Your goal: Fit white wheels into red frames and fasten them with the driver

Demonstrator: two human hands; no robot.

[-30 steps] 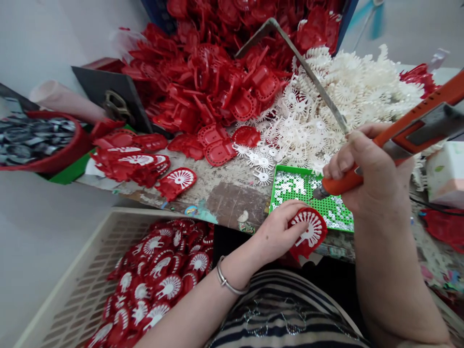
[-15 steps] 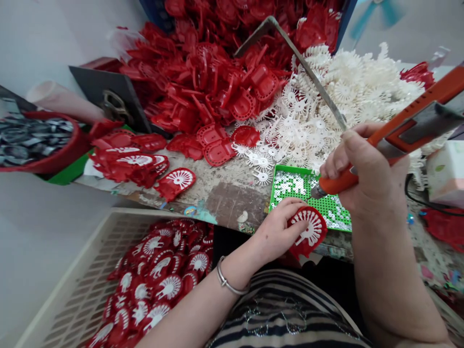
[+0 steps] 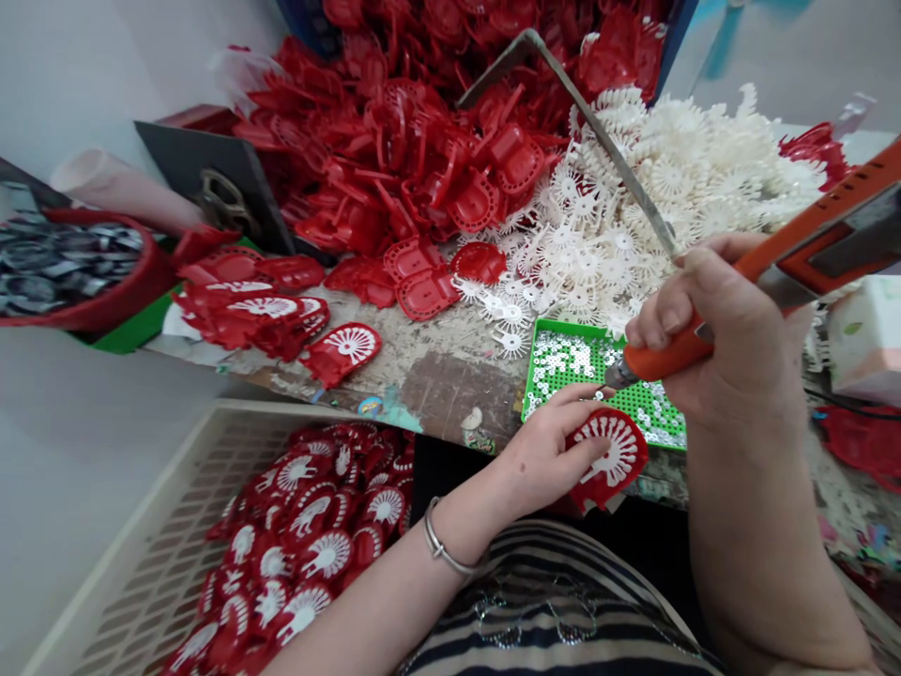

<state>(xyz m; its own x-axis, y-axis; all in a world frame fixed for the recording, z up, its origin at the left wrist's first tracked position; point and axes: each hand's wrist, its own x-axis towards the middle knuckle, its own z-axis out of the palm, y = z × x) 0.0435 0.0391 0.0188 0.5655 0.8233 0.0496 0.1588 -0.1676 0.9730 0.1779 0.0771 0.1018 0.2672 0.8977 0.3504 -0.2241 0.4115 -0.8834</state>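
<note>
My left hand (image 3: pixel 553 451) grips a red plastic piece (image 3: pixel 595 488) with a white fan-shaped insert (image 3: pixel 620 453) on its face, the thumb lying over the insert. Its forefinger reaches out to the tip of an orange power screwdriver (image 3: pixel 676 352); whether a small part is pinched there I cannot make out. My right hand (image 3: pixel 732 329) is wrapped round the screwdriver, which slants down to the left above a green perforated tray (image 3: pixel 529 390). Small silvery washers (image 3: pixel 570 357) are scattered in that tray. Its right part is hidden behind my right hand.
Behind the tray lie a heap of red plastic parts (image 3: pixel 394 169) and a heap of white fan inserts (image 3: pixel 704 178). A bent metal bar (image 3: pixel 598 131) crosses above them. Assembled pieces (image 3: pixel 348 347) rest at the bench's left; more fill a white crate (image 3: pixel 141 535) below.
The red piece in my left hand has shifted slightly right and down. My right hand has moved a little right, while the screwdriver tip and my left forefinger have come together.
</note>
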